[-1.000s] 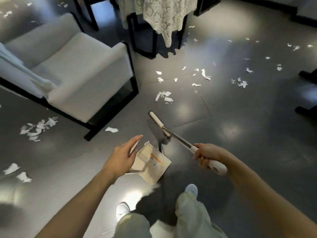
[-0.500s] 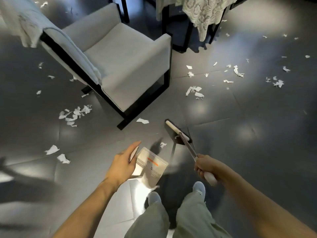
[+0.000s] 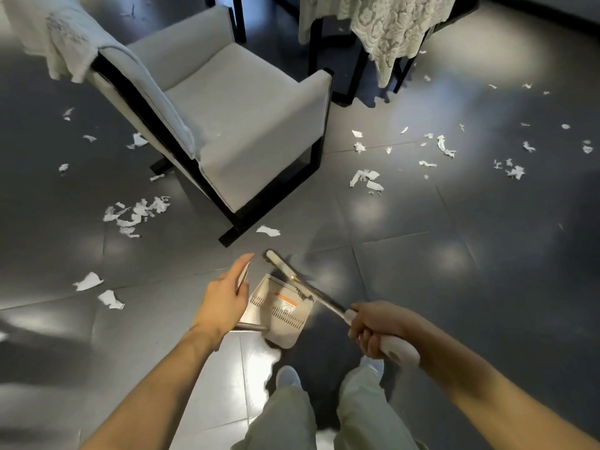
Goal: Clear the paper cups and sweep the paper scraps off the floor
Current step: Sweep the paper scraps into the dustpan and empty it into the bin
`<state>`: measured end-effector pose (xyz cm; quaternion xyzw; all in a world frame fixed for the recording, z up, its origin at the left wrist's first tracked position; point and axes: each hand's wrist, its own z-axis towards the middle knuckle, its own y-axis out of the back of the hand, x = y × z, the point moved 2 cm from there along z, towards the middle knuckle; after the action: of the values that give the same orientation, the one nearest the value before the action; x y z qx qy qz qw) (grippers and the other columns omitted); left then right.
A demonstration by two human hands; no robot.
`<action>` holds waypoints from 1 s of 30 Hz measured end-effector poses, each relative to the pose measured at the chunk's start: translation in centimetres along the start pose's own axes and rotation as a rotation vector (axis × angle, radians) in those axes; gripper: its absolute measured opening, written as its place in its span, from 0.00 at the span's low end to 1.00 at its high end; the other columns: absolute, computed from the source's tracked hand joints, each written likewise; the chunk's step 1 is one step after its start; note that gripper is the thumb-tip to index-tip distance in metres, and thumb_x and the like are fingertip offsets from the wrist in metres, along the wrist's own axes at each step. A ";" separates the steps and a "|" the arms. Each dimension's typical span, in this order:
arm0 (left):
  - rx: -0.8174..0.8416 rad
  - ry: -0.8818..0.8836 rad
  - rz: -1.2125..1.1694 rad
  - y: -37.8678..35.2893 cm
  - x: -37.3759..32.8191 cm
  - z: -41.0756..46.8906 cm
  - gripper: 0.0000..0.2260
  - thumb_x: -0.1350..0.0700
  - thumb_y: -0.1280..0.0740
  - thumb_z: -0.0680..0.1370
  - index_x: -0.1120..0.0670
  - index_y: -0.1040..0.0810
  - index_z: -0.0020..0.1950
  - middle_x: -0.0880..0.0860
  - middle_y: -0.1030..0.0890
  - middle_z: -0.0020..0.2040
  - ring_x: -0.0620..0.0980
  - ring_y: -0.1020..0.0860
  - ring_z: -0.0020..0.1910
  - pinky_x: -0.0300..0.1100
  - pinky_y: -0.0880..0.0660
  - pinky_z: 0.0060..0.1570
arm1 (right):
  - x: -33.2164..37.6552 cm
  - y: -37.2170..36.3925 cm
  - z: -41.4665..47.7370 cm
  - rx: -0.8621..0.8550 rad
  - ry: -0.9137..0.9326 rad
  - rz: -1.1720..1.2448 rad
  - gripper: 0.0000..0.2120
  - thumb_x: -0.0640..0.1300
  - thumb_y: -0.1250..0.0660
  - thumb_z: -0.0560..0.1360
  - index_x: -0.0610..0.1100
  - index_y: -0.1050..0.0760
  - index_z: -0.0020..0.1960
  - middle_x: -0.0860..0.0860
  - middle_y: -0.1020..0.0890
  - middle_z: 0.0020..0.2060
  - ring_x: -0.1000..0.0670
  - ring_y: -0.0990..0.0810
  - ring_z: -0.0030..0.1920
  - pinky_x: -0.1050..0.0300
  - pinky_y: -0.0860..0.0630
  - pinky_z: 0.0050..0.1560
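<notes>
My left hand [image 3: 224, 300] holds the white grip of a beige dustpan [image 3: 281, 311], which hangs low over the dark tiled floor in front of my feet. Gripped in my right hand [image 3: 378, 332] is the white end of a broom handle; its metal shaft slants up-left. The broom head [image 3: 276, 258] sits at the dustpan's far edge. White paper scraps lie around: one piece [image 3: 268, 230] just beyond the broom, a pile [image 3: 136, 216] to the left, two pieces [image 3: 97, 289] nearer left, and more [image 3: 367, 180] to the right. No paper cups are in view.
A grey armchair [image 3: 240, 125] with a black frame stands ahead at centre-left, with a cloth [image 3: 61, 37] draped over its back. Behind it is a black-legged table under a lace cloth [image 3: 386, 27]. Further scraps [image 3: 516, 172] dot the floor at far right.
My view has shifted, so the armchair now sits nearer the centre. The broom head has swung left and in toward the dustpan. Both hands keep their holds.
</notes>
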<state>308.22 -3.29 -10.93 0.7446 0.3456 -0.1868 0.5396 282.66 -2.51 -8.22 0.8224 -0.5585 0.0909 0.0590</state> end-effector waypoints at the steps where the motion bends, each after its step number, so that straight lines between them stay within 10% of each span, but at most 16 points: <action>1: -0.021 0.016 -0.007 0.7 0.5 -0.1 0.21 0.58 0.43 0.81 0.40 0.37 0.71 0.53 0.24 0.50 0.45 0.27 0.37 0.31 0.34 0.33 | 0.7 0.0 0.4 -0.020 0.028 -0.018 0.10 0.34 0.40 0.76 0.40 0.28 0.56 0.46 0.26 0.29 0.56 0.31 0.23 0.66 0.33 0.19; 10: -0.163 0.066 -0.061 4.4 2.1 4.0 0.21 0.62 0.40 0.79 0.43 0.32 0.69 0.55 0.22 0.47 0.42 0.27 0.33 0.24 0.32 0.29 | 10.7 1.1 8.5 -0.102 0.217 -0.019 0.08 0.31 0.44 0.76 0.38 0.29 0.51 0.49 0.29 0.21 0.56 0.33 0.20 0.66 0.36 0.18; 16: -0.171 0.062 -0.004 5.2 2.6 7.5 0.21 0.61 0.40 0.79 0.41 0.34 0.68 0.54 0.23 0.47 0.45 0.26 0.36 0.38 0.31 0.38 | 13.9 -0.7 11.7 -0.108 0.216 -0.215 0.06 0.34 0.45 0.78 0.39 0.30 0.52 0.46 0.28 0.31 0.56 0.33 0.23 0.65 0.32 0.23; 21: -0.192 0.100 -0.032 5.7 2.6 7.9 0.19 0.61 0.40 0.79 0.43 0.32 0.67 0.55 0.23 0.47 0.48 0.26 0.37 0.40 0.31 0.39 | 12.3 -1.7 11.1 -0.091 0.124 -0.444 0.08 0.39 0.42 0.73 0.40 0.27 0.50 0.45 0.25 0.36 0.53 0.28 0.29 0.61 0.29 0.32; 25: -0.197 0.088 -0.070 5.5 1.5 8.6 0.18 0.62 0.40 0.79 0.43 0.30 0.65 0.56 0.23 0.46 0.45 0.27 0.34 0.36 0.31 0.32 | 10.9 -0.5 7.6 0.043 -0.007 -0.364 0.08 0.36 0.44 0.77 0.39 0.30 0.55 0.47 0.28 0.29 0.57 0.31 0.19 0.68 0.33 0.21; 30: -0.159 0.041 -0.078 4.8 -0.4 9.6 0.17 0.61 0.39 0.79 0.44 0.29 0.64 0.56 0.23 0.45 0.51 0.25 0.35 0.39 0.29 0.35 | 11.2 5.1 2.2 0.195 -0.162 -0.026 0.32 0.24 0.35 0.65 0.46 0.32 0.64 0.48 0.32 0.20 0.56 0.34 0.15 0.68 0.37 0.13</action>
<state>312.30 -13.25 -10.77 0.6892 0.3990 -0.1644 0.5821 282.12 -15.02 -7.94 0.8360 -0.5393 0.0771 -0.0654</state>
